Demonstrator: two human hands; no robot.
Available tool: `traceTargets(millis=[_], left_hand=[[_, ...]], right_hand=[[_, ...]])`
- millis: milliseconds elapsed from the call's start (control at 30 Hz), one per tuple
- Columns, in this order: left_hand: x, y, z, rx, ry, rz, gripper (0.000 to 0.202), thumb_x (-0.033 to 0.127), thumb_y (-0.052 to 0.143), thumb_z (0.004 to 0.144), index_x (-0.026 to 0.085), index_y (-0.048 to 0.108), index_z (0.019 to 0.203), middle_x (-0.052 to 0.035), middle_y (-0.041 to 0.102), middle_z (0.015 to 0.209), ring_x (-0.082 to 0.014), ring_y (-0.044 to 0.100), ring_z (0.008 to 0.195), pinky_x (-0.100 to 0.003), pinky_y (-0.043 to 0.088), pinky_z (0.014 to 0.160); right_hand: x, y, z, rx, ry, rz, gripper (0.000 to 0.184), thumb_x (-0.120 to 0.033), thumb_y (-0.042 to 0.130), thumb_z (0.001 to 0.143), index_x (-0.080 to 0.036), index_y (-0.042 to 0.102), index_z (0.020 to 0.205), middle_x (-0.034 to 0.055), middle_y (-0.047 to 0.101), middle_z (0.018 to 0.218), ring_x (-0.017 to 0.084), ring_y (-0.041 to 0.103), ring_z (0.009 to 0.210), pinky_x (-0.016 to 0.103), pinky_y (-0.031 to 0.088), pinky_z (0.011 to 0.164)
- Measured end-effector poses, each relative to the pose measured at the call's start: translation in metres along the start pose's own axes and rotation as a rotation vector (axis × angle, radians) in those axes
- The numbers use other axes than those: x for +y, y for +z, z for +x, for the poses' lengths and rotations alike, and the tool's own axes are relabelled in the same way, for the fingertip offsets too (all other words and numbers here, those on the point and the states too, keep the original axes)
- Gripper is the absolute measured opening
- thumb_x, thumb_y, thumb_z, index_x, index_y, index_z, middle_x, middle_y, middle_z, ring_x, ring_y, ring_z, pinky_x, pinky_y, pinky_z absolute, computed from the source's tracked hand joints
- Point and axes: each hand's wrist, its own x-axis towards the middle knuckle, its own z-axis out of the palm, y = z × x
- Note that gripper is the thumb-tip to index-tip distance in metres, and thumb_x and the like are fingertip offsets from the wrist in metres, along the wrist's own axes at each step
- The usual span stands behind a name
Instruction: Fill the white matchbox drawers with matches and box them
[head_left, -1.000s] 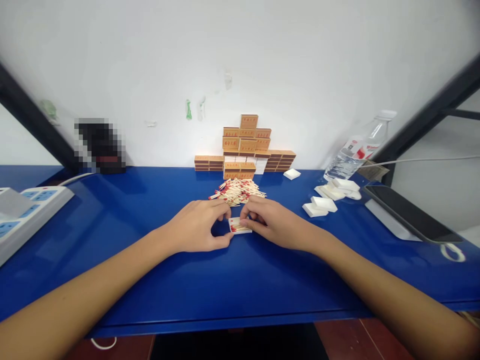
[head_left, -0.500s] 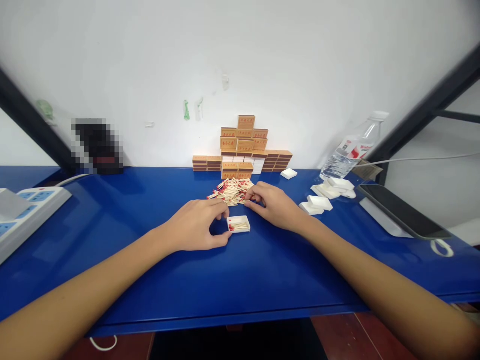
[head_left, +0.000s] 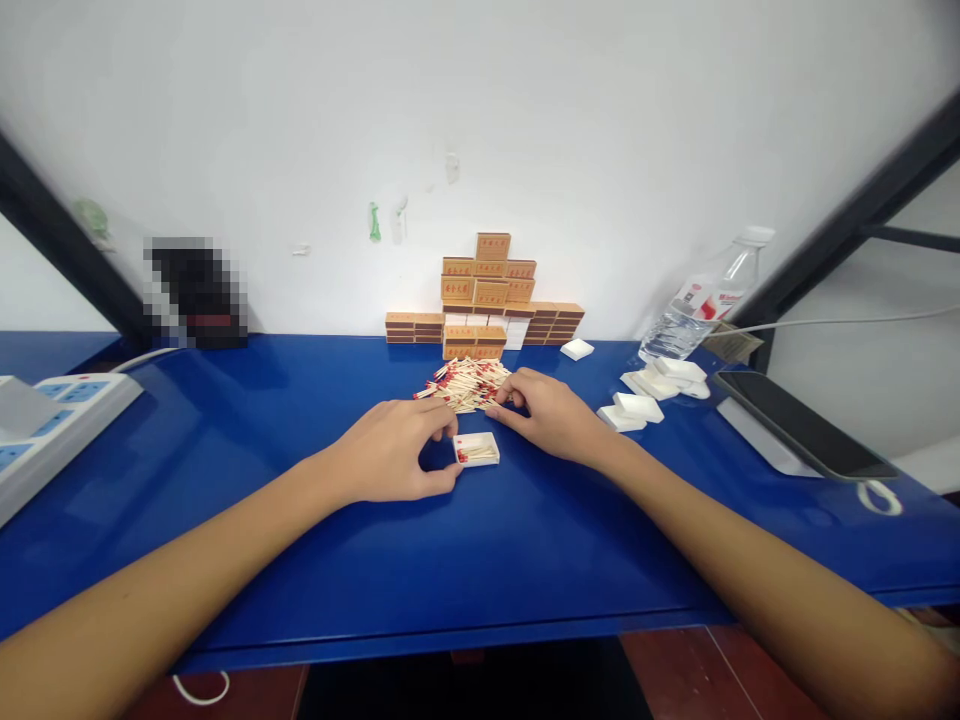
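Observation:
A small white matchbox tray [head_left: 486, 461] lies on the blue table with some red-tipped matches [head_left: 472, 453] in its near left part. My left hand [head_left: 397, 450] grips the tray's left end between thumb and fingers. Behind the tray is a loose pile of matches [head_left: 469, 385], heads pointing various ways. My right hand [head_left: 551, 415] reaches into the pile's right edge, fingers curled and thumb close to the index finger on the matches there. Just how many matches sit between those fingertips is hidden.
Matchboxes [head_left: 491, 292] are stacked against the wall behind the pile. White trays [head_left: 637, 407] lie at the right, near a leaning water bottle [head_left: 694, 305] and a phone [head_left: 806, 425]. A power strip [head_left: 67, 430] occupies the left side. The table's front edge [head_left: 420, 645] runs below my forearms.
My right fingertips have shifted slightly at the pile's edge. My left hand keeps its hold on the tray, and the view has moved a tiny bit.

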Motion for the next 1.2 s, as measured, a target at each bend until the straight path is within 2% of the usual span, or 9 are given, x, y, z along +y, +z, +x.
traceTargets(millis=[200,400,567,833,1067,1133,1200], left_hand=[[-0.001,0.000,0.000,0.001,-0.003,0.000,0.023,0.040,0.067,0.086,0.020,0.065,0.098,-0.0020,0.070,0.092,-0.0187,0.063,0.075,-0.032,0.044,0.066],[0.000,-0.001,0.000,-0.007,-0.008,-0.007,0.023,0.040,0.067,0.086,0.020,0.064,0.097,-0.0018,0.069,0.092,-0.0183,0.062,0.075,-0.032,0.044,0.068],[-0.001,-0.001,0.001,-0.001,-0.002,-0.011,0.023,0.040,0.068,0.086,0.020,0.063,0.096,-0.0012,0.068,0.091,-0.0177,0.061,0.074,-0.031,0.043,0.066],[-0.002,0.001,0.000,0.013,0.004,-0.014,0.023,0.040,0.068,0.085,0.020,0.064,0.096,-0.0012,0.068,0.091,-0.0167,0.060,0.072,-0.031,0.042,0.065],[-0.002,0.001,0.000,0.015,0.002,-0.007,0.024,0.040,0.069,0.084,0.019,0.064,0.097,-0.0013,0.068,0.091,-0.0170,0.060,0.073,-0.031,0.043,0.066],[-0.002,0.001,0.001,0.015,-0.005,-0.009,0.024,0.039,0.069,0.084,0.019,0.064,0.097,-0.0011,0.068,0.091,-0.0166,0.059,0.072,-0.031,0.042,0.065],[-0.002,0.000,0.001,0.013,-0.011,-0.014,0.023,0.039,0.069,0.084,0.020,0.064,0.096,-0.0009,0.068,0.091,-0.0162,0.059,0.070,-0.030,0.042,0.064]], right_hand=[[-0.001,0.002,0.003,-0.059,0.037,-0.018,0.024,-0.034,0.062,0.102,-0.021,0.056,0.084,0.0054,0.064,0.091,0.018,0.056,0.073,0.030,0.038,0.066],[0.008,-0.009,-0.004,-0.158,0.026,-0.054,0.017,-0.032,0.055,0.106,-0.021,0.057,0.093,0.0091,0.066,0.102,0.022,0.062,0.086,0.033,0.044,0.077],[0.015,-0.018,-0.008,-0.186,-0.014,-0.021,0.017,-0.031,0.052,0.106,-0.021,0.058,0.094,0.0100,0.065,0.104,0.023,0.063,0.089,0.034,0.045,0.079],[0.019,-0.027,-0.010,-0.175,-0.007,0.021,0.024,-0.039,0.049,0.104,-0.022,0.052,0.087,0.0079,0.063,0.096,0.022,0.058,0.081,0.035,0.044,0.076],[0.005,-0.023,-0.009,0.073,-0.075,0.124,0.020,-0.038,0.048,0.106,-0.022,0.053,0.095,0.0065,0.062,0.097,0.021,0.057,0.081,0.034,0.043,0.074],[-0.005,-0.019,-0.011,0.051,-0.121,0.169,0.019,-0.036,0.050,0.107,-0.022,0.054,0.096,0.0050,0.061,0.096,0.019,0.056,0.081,0.032,0.042,0.074],[-0.015,-0.015,-0.014,-0.038,-0.173,0.201,0.016,-0.034,0.051,0.107,-0.022,0.055,0.096,0.0037,0.060,0.094,0.018,0.054,0.080,0.031,0.041,0.073]])
